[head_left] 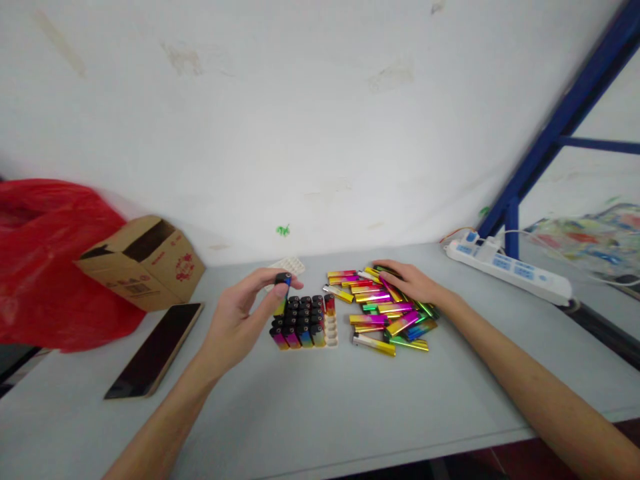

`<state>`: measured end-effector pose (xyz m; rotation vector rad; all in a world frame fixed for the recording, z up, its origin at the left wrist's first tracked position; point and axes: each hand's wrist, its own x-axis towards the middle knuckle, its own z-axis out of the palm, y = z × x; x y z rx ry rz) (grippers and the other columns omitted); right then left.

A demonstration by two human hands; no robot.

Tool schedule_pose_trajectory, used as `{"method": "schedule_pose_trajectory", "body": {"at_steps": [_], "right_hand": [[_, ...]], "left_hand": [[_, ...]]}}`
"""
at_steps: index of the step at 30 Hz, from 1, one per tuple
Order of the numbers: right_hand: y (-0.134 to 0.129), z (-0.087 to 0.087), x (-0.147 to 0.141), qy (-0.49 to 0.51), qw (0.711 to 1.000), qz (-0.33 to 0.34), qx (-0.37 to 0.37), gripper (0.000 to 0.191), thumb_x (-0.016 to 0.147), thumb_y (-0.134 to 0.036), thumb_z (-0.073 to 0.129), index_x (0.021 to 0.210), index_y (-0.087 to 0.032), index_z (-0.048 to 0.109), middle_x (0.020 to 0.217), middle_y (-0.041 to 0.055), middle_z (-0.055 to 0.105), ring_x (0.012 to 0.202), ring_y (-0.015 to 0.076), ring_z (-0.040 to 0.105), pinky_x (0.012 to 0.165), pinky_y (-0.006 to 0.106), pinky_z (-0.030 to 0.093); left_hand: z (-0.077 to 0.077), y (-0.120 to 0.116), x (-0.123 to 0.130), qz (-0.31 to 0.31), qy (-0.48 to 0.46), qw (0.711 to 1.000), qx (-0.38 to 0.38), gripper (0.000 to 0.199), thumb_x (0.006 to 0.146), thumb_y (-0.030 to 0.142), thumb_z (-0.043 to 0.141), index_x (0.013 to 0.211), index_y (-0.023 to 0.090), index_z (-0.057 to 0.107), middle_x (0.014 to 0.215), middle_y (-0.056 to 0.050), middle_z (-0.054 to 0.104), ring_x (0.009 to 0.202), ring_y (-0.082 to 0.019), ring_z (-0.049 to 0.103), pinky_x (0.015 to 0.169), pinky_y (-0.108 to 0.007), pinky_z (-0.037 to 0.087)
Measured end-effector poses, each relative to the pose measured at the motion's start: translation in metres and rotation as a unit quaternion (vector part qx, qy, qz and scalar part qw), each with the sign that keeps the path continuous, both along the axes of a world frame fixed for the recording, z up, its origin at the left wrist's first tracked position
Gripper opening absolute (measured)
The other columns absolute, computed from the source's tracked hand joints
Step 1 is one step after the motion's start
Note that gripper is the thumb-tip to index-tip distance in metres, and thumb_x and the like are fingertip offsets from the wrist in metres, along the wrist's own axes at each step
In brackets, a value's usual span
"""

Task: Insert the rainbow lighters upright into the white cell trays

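Observation:
My left hand (240,320) pinches a lighter (283,283) with a black top and a shiny blue-and-yellow body between thumb and fingers. It holds the lighter upright over the left side of a white tray (331,331) with small slots. Several lighters (304,335) with black tops stand in rows in that tray, and slots show at its right side. On the right, my right hand (407,280) rests over the back of a loose pile of shiny coloured lighters (385,308), thumb and fingers apart. Its fingertips are partly hidden among the lighters.
Another white slotted tray (295,265) lies behind, near the wall. To the left are a phone (155,350), an open cardboard box (145,263) and a red plastic bag (60,267). A power strip (510,270) with plugs lies at the back right, by a blue metal frame (555,133).

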<state>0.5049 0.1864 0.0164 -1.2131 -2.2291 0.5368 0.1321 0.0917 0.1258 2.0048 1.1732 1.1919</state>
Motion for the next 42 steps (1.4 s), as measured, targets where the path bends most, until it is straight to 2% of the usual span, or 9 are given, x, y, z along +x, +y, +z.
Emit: {"method": "schedule_pose_trajectory", "body": {"at_steps": [2, 5, 10, 14, 19, 26, 34, 39, 42], "right_hand": [[0.001, 0.000, 0.000, 0.000, 1.000, 0.002, 0.007, 0.049, 0.105, -0.054, 0.044, 0.144, -0.029, 0.059, 0.142, 0.0071, 0.067, 0.129, 0.0308, 0.063, 0.115, 0.053, 0.047], [0.002, -0.002, 0.001, -0.005, 1.000, 0.006, 0.018, 0.050, 0.105, -0.054, 0.044, 0.144, -0.028, 0.059, 0.142, 0.0079, 0.067, 0.129, 0.0306, 0.064, 0.114, 0.053, 0.048], [0.003, -0.002, 0.001, -0.017, 0.999, 0.008, 0.029, 0.051, 0.106, -0.055, 0.042, 0.144, -0.026, 0.060, 0.139, 0.0091, 0.069, 0.126, 0.0299, 0.066, 0.113, 0.050, 0.049], [0.004, -0.002, 0.001, -0.018, 0.999, 0.015, 0.030, 0.051, 0.106, -0.053, 0.042, 0.144, -0.024, 0.059, 0.140, 0.0110, 0.068, 0.127, 0.0301, 0.065, 0.112, 0.050, 0.049], [0.004, -0.001, 0.001, -0.015, 0.999, 0.022, 0.031, 0.050, 0.106, -0.053, 0.042, 0.144, -0.025, 0.059, 0.140, 0.0100, 0.068, 0.126, 0.0302, 0.065, 0.112, 0.050, 0.048], [0.003, -0.001, 0.000, -0.023, 0.999, 0.019, 0.040, 0.053, 0.106, -0.055, 0.040, 0.143, -0.022, 0.060, 0.140, 0.0120, 0.067, 0.127, 0.0304, 0.065, 0.112, 0.049, 0.049], [0.007, -0.006, 0.001, -0.017, 0.998, 0.029, 0.049, 0.051, 0.106, -0.053, 0.043, 0.142, -0.020, 0.061, 0.141, 0.0137, 0.067, 0.129, 0.0317, 0.064, 0.113, 0.052, 0.048], [0.006, -0.006, 0.002, -0.012, 0.998, 0.036, 0.055, 0.049, 0.107, -0.052, 0.043, 0.143, -0.022, 0.060, 0.142, 0.0125, 0.066, 0.129, 0.0314, 0.063, 0.113, 0.053, 0.048], [0.005, -0.005, 0.002, -0.012, 0.998, 0.035, 0.056, 0.050, 0.107, -0.052, 0.043, 0.142, -0.022, 0.061, 0.141, 0.0128, 0.067, 0.129, 0.0313, 0.063, 0.113, 0.052, 0.048]], "left_hand": [[0.005, 0.001, 0.011, -0.051, 0.039, 0.998, -0.011, 0.026, 0.094, 0.042, 0.064, 0.102, 0.020, 0.077, 0.111, -0.012, 0.076, 0.109, -0.028, 0.067, 0.102, -0.042, 0.051], [0.001, 0.016, 0.026, -0.095, 0.115, 0.988, -0.042, 0.028, 0.090, 0.045, 0.069, 0.103, 0.023, 0.080, 0.108, -0.009, 0.079, 0.102, -0.027, 0.070, 0.099, -0.041, 0.054], [-0.009, 0.037, 0.036, -0.095, 0.237, 0.967, -0.022, 0.022, 0.088, 0.039, 0.069, 0.100, 0.027, 0.083, 0.105, -0.005, 0.079, 0.099, -0.025, 0.071, 0.098, -0.038, 0.053], [-0.008, 0.037, 0.040, -0.103, 0.292, 0.950, 0.029, 0.019, 0.089, 0.036, 0.067, 0.091, 0.028, 0.084, 0.109, -0.007, 0.072, 0.099, -0.025, 0.068, 0.095, -0.037, 0.052], [-0.007, 0.038, 0.045, -0.122, 0.328, 0.936, 0.021, 0.018, 0.090, 0.036, 0.067, 0.093, 0.031, 0.085, 0.118, -0.005, 0.072, 0.102, -0.024, 0.069, 0.097, -0.037, 0.051], [-0.003, 0.039, 0.049, -0.117, 0.325, 0.938, -0.017, 0.014, 0.084, 0.038, 0.074, 0.086, 0.030, 0.085, 0.108, -0.004, 0.079, 0.095, -0.024, 0.072, 0.093, -0.035, 0.052], [-0.005, 0.043, 0.041, -0.146, 0.305, 0.937, -0.088, 0.030, 0.089, 0.053, 0.068, 0.092, 0.029, 0.086, 0.118, -0.004, 0.079, 0.102, -0.025, 0.073, 0.092, -0.033, 0.055], [-0.004, 0.040, 0.036, -0.146, 0.302, 0.941, -0.054, 0.026, 0.092, 0.049, 0.065, 0.097, 0.032, 0.085, 0.121, -0.002, 0.077, 0.105, -0.025, 0.072, 0.098, -0.035, 0.054], [-0.003, 0.044, 0.031, -0.109, 0.273, 0.955, -0.024, 0.028, 0.090, 0.051, 0.068, 0.099, 0.031, 0.085, 0.119, -0.004, 0.077, 0.106, -0.026, 0.072, 0.099, -0.038, 0.054]]}}
